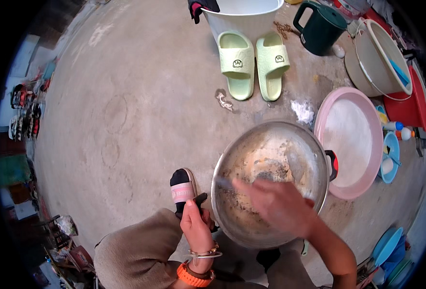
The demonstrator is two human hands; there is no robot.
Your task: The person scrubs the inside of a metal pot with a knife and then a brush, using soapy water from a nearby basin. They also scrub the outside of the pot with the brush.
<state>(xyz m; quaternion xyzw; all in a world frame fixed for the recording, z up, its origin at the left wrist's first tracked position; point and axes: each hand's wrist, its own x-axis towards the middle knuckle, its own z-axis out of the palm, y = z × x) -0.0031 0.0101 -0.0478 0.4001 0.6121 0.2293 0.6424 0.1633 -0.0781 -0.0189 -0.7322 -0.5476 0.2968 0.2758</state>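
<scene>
A wide metal pan (pixel 231 216) with brown and scorched stains inside lies tilted in front of my knees. My left hand (pixel 194 218) grips its black side handle (pixel 200 198) at the left rim. Over the pan's inside, my right hand (pixel 279 204) is blurred by motion. Its fingers are closed on a thin tool (pixel 223 181), whose bluish-grey end sticks out to the left; its exact kind is too blurred to tell. The second pan handle (pixel 332 165), black and red, is at the right rim.
A pink basin (pixel 378 159) stands right beside the pan. Pale green slippers (pixel 236 65) lean against a white bucket (pixel 227 23). A dark green jug (pixel 323 30), a beige bucket (pixel 353 68) and a blue basket (pixel 390 177) line the right side. My slippered foot (pixel 182 191) is left.
</scene>
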